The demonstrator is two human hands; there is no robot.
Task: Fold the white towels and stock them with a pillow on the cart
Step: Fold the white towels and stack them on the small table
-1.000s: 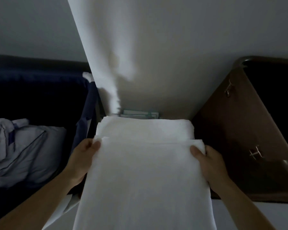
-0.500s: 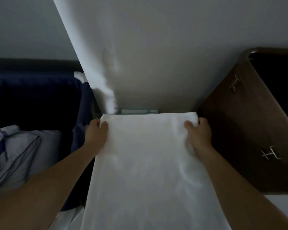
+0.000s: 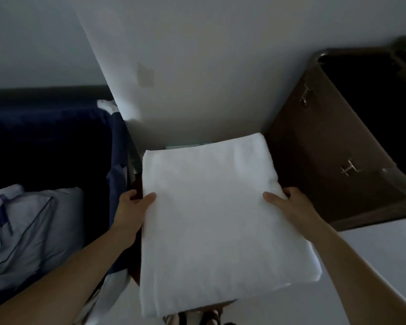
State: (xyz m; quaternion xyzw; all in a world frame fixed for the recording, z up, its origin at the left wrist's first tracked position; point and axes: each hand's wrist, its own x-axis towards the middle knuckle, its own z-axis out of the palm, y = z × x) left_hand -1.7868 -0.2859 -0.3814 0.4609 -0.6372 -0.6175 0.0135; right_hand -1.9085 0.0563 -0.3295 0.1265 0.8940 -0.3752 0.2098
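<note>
Towel: 1 visible, white, folded, sitting betw. navy bag and brown bin. Hands: 2. L hand and R hand each gripping a towel side edge, thumbs on top. Vs 0.5 s earlier: both hands sitting nearer, off far edge. Pillow: 1, lying in bag, left.

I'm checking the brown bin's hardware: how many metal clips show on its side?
2. One metal clip sits high on the wall of the brown bin; the other lies lower, nearer the right hand. Other walls are hidden, so more may exist.
</note>
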